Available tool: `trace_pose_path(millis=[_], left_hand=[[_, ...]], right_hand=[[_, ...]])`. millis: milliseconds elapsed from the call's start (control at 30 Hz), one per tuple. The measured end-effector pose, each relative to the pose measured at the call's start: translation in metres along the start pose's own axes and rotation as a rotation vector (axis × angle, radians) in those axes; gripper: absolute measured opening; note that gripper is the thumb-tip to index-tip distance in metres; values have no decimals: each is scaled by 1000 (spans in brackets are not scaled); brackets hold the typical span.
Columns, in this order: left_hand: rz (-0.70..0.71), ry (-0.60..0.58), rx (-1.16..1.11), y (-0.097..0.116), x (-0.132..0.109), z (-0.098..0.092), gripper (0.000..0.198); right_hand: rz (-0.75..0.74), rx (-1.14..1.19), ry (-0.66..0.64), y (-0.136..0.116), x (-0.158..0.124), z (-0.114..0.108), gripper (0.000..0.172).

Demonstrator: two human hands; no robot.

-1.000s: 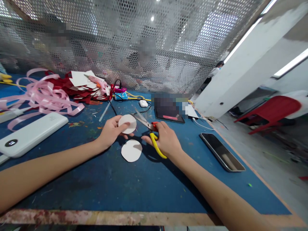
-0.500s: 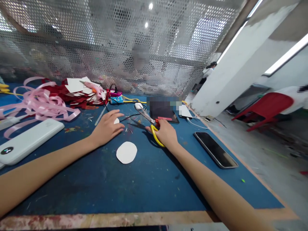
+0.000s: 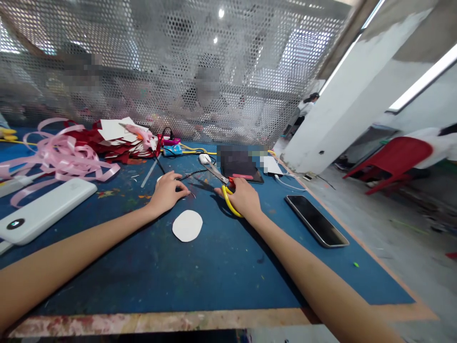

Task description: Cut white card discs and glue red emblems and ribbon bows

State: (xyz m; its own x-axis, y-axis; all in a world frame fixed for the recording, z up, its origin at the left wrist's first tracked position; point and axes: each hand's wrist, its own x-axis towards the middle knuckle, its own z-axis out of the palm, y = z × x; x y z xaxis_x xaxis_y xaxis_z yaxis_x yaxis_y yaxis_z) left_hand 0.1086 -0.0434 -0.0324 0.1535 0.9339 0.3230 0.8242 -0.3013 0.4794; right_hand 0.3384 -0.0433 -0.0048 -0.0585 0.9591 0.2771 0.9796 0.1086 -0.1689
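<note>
My left hand (image 3: 167, 192) lies palm down on the blue table (image 3: 200, 271), fingers bent over a white paper disc whose edge (image 3: 159, 178) just shows at the knuckles. A second white paper disc (image 3: 187, 225) lies flat on the table just below that hand, untouched. My right hand (image 3: 243, 197) is closed on the yellow handles of a pair of scissors (image 3: 224, 186). Their metal blades point up and left and rest low over the table.
A white power bank (image 3: 43, 209) lies at the left, pink ribbon (image 3: 60, 155) and red and white paper scraps (image 3: 117, 136) behind it. A phone (image 3: 316, 220) lies right of my right arm, a tablet (image 3: 241, 170) farther back. A perforated metal screen (image 3: 178, 62) closes the table's far side.
My left hand has lowered the disc it held up onto the table and now covers it. My right hand has brought the scissors down and away from the disc.
</note>
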Motion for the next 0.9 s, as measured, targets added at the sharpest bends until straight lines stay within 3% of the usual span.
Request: trace_pose_path(millis=[367, 667, 900], left_hand=[[343, -96, -24, 7, 5, -1, 14], [196, -175, -14, 1, 16, 6, 14], [231, -144, 6, 7, 6, -2, 14]], right_hand=[[-8, -5, 3, 0, -2, 1, 51], [-22, -8, 17, 2, -2, 3, 54], [-3, -24, -6, 1, -2, 1, 53]])
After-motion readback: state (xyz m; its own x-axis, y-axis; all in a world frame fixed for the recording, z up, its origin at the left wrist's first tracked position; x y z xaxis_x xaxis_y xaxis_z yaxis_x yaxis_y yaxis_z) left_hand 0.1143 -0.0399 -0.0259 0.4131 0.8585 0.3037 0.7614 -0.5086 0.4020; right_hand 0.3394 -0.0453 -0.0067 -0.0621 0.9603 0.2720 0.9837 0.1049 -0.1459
